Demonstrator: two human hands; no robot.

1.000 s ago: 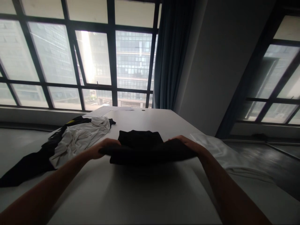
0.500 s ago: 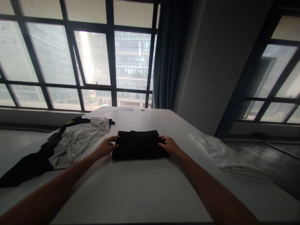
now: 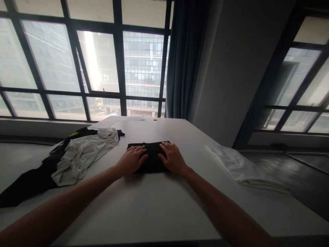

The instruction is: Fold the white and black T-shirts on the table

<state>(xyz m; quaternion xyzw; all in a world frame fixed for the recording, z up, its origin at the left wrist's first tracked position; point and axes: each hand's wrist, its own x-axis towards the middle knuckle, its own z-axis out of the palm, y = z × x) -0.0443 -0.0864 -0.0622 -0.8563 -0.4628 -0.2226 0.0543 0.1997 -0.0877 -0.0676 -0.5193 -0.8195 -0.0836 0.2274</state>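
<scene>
Head: white table [image 3: 154, 206] by big windows | folded black cloth [image 3: 152, 154] at table centre | left hand [image 3: 133, 159] and right hand [image 3: 172, 157] flat, fingers spread, pressing on cloth, gripping nothing | clothes heap [image 3: 82, 151] left | white cloth [image 3: 239, 168] right

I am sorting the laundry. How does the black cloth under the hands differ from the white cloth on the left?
The black folded garment is a compact, flat rectangle; the white garment is crumpled and spread. Both hands, left and right, press the black one; nothing touches the white one. Both lie on the white table.
</scene>
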